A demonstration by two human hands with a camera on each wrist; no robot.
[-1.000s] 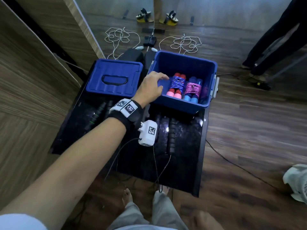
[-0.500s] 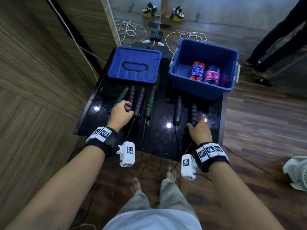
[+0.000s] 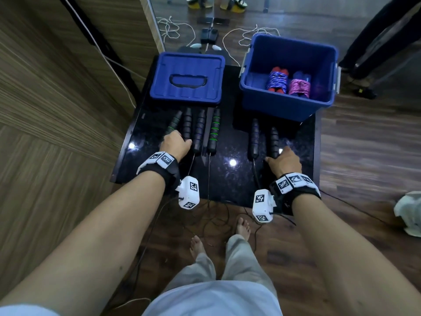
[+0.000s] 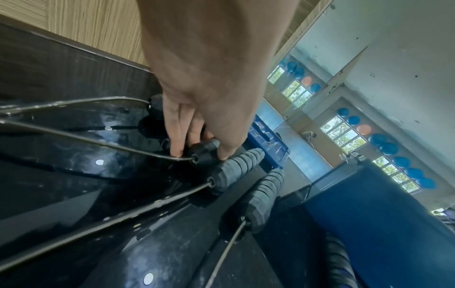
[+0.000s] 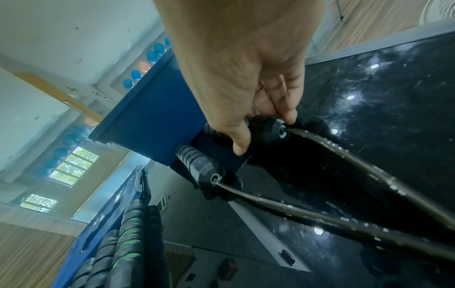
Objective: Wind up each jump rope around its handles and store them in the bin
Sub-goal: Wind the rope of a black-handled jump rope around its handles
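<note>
Several black jump-rope handles lie side by side on the black table point(image 3: 230, 179), their ropes hanging over the near edge. My left hand point(image 3: 175, 145) pinches the near end of the second handle from the left point(image 4: 205, 151) between thumb and fingers point(image 4: 176, 148). My right hand point(image 3: 283, 158) grips the near end of the rightmost handle point(image 5: 268, 130), thumb point(image 5: 242, 145) on one side and fingers on the other. The open blue bin point(image 3: 273, 108) at the back right holds two wound ropes, a blue-purple one point(image 3: 276, 79) and a pink one point(image 3: 299, 86).
The bin's blue lid point(image 3: 186, 77) lies at the table's back left. A wooden wall runs along the left. Another person's legs point(image 3: 376, 42) stand at the far right. Cables and white rope tangles point(image 3: 173, 28) lie on the floor. My bare feet are under the near edge.
My left hand drew back from the bin to the left handles. My right hand came into view and took the rightmost handle. The head view tilted down.
</note>
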